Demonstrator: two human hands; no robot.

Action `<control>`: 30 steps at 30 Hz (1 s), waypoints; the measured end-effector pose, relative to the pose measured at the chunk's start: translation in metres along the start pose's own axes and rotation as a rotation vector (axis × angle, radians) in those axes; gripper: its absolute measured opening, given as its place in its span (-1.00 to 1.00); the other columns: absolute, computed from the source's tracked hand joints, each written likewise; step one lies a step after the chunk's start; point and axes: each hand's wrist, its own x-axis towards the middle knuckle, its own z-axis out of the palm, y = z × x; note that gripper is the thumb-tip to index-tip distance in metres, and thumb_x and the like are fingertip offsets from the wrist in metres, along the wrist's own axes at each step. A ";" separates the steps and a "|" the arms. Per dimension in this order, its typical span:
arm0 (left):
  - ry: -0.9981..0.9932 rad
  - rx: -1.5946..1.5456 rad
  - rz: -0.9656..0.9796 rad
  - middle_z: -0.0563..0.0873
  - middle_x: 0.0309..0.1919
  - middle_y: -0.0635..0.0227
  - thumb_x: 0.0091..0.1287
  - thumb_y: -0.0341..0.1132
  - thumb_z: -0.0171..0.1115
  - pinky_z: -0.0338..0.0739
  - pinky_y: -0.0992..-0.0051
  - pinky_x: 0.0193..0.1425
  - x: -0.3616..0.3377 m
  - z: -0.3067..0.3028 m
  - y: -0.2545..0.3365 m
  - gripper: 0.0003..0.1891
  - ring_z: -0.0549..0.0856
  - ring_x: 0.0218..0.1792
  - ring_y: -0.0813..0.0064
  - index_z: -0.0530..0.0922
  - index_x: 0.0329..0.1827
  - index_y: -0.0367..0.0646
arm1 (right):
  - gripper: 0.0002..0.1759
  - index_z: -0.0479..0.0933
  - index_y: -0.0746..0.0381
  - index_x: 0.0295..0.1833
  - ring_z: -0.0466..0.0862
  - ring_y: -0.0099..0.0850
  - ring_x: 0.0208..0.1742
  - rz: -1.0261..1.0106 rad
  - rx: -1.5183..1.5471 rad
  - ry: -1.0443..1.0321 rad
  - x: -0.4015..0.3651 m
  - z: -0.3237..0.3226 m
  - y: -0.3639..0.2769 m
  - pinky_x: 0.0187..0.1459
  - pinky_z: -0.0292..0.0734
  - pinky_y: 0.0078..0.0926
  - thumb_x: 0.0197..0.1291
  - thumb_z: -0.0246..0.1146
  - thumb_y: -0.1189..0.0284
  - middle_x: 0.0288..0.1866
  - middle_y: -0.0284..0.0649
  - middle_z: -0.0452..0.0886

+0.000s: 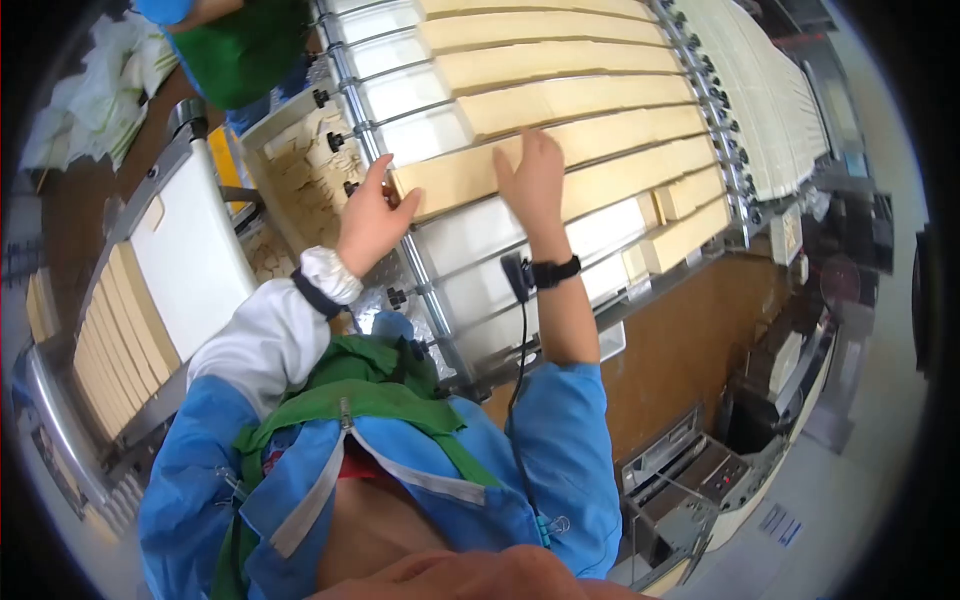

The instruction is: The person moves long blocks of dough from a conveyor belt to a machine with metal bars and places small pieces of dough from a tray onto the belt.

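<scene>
Pale yellow blocks lie in long rows across a white conveyor, parted by thin metal rods. My left hand is at the near left end of one pale yellow row, its thumb and index finger stretched apart around that end. Farther along, my right hand rests over the same row with its fingers bent at the far edge and thumb apart; the fingertips are partly hidden. A black band with a cable circles my right wrist.
A tray of broken pale pieces stands left of the conveyor's metal rail. Farther left, more pale rows lie beside a white surface. Shorter blocks sit at right. Another person's green apron shows at top left.
</scene>
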 end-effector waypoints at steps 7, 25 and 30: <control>0.048 -0.184 -0.040 0.69 -0.45 0.09 0.33 -0.34 0.21 0.55 0.17 -0.28 -0.005 0.005 -0.020 -0.47 0.69 -0.44 0.10 0.36 0.38 -0.11 | -0.62 0.49 0.31 0.11 0.46 0.05 0.36 -0.339 0.414 -0.144 -0.022 0.033 -0.092 0.43 0.27 0.04 0.15 0.28 0.49 0.21 0.08 0.56; 0.786 -0.241 -0.553 0.54 -0.17 0.23 0.26 -0.36 0.38 0.57 0.39 -0.10 -0.212 -0.206 -0.239 -0.42 0.56 -0.21 0.40 0.38 0.34 -0.14 | -0.40 0.41 0.38 0.26 0.33 0.20 0.43 -0.686 0.216 -0.272 -0.017 0.082 -0.305 0.47 0.14 0.22 0.07 0.32 0.43 0.35 0.22 0.38; 1.015 -0.204 -0.793 0.56 -0.21 0.18 0.14 -0.37 0.37 0.57 0.29 -0.09 -0.283 -0.242 -0.307 -0.37 0.60 -0.23 0.31 0.41 0.33 -0.14 | -0.47 0.47 0.41 0.18 0.43 0.15 0.33 -1.007 0.639 -0.631 -0.055 0.132 -0.502 0.37 0.35 0.03 0.07 0.33 0.46 0.25 0.23 0.45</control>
